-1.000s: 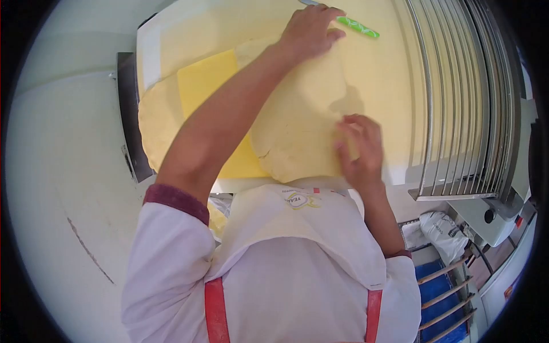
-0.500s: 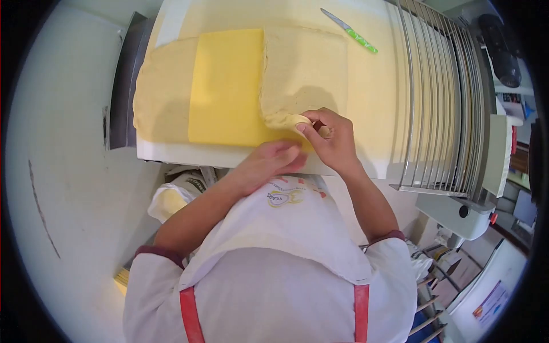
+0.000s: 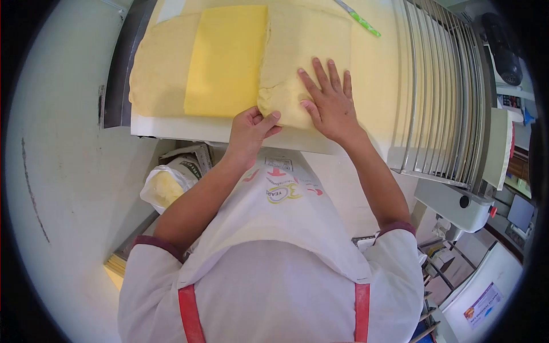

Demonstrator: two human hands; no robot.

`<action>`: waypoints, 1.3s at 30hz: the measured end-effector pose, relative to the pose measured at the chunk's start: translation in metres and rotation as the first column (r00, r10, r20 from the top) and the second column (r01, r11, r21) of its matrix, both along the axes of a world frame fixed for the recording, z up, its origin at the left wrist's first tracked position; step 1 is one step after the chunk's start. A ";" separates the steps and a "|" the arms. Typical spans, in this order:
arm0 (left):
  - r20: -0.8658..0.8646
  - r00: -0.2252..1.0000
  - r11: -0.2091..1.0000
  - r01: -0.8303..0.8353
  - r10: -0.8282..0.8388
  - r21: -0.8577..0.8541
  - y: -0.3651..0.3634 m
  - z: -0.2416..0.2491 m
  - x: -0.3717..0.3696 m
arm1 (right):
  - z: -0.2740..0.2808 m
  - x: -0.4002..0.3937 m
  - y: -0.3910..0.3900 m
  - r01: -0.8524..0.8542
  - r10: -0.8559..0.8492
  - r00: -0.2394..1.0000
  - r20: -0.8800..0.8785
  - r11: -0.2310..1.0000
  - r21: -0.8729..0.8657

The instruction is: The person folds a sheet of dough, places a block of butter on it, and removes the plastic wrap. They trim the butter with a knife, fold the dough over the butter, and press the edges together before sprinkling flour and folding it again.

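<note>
Pinching one flap [image 3: 309, 34] at near left corner with left hand [image 3: 251, 132]; spreading right hand [image 3: 331, 106] atop, no longer pinching.

Metal bars [image 3: 468, 103] right; bag [image 3: 167, 187], apparently plastic, at left.

Both hands [image 3: 293, 120] on pale dough [image 3: 309, 51].

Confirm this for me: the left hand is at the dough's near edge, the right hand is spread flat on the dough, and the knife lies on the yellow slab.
Wrong about the knife: the head view shows it on the table beside the dough, off the yellow slab. Left hand and right hand are as you say.
</note>
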State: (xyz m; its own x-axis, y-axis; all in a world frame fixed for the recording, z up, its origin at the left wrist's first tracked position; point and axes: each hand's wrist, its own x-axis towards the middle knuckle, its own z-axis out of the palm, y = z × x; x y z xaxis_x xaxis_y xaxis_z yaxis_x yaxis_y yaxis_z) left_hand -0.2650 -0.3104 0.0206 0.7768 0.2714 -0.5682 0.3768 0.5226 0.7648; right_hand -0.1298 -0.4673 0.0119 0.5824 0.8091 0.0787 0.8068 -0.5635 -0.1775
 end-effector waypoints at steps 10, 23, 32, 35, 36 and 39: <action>-0.033 0.997 0.992 -0.065 0.069 0.108 0.033 -0.016 -0.031 | -0.001 -0.039 0.055 -0.147 0.148 0.989 0.022 0.989 -0.021; -0.028 0.943 0.915 -0.330 0.333 -0.234 0.005 -0.060 -0.034 | -0.008 -0.109 0.046 0.520 0.027 0.790 -0.613 0.500 0.692; -0.029 0.992 0.971 -0.126 0.123 -0.205 0.038 -0.025 -0.051 | -0.027 -0.128 0.065 0.947 0.440 -0.179 -0.880 0.320 -0.032; -0.081 0.995 0.962 -0.080 0.061 -0.260 0.043 -0.023 -0.048 | -0.042 -0.128 0.068 0.955 0.279 -0.081 -0.957 0.298 0.006; -0.107 0.993 0.949 -0.088 0.058 -0.303 0.041 -0.027 -0.051 | -0.046 -0.131 0.067 0.952 0.235 -0.068 -0.970 0.305 0.007; 0.019 0.998 0.927 -0.048 0.059 -0.372 0.038 -0.057 -0.037 | -0.042 -0.125 0.060 0.919 0.217 -0.110 -0.970 0.395 -0.016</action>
State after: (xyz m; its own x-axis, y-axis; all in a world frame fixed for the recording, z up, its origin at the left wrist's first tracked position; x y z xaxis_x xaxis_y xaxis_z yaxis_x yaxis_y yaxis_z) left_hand -0.3021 -0.2727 -0.0366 0.7846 0.0874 -0.6139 0.3208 0.7900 0.5225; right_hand -0.2551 -0.4074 -0.0303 0.7089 0.3757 -0.5969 -0.6739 0.1109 -0.7305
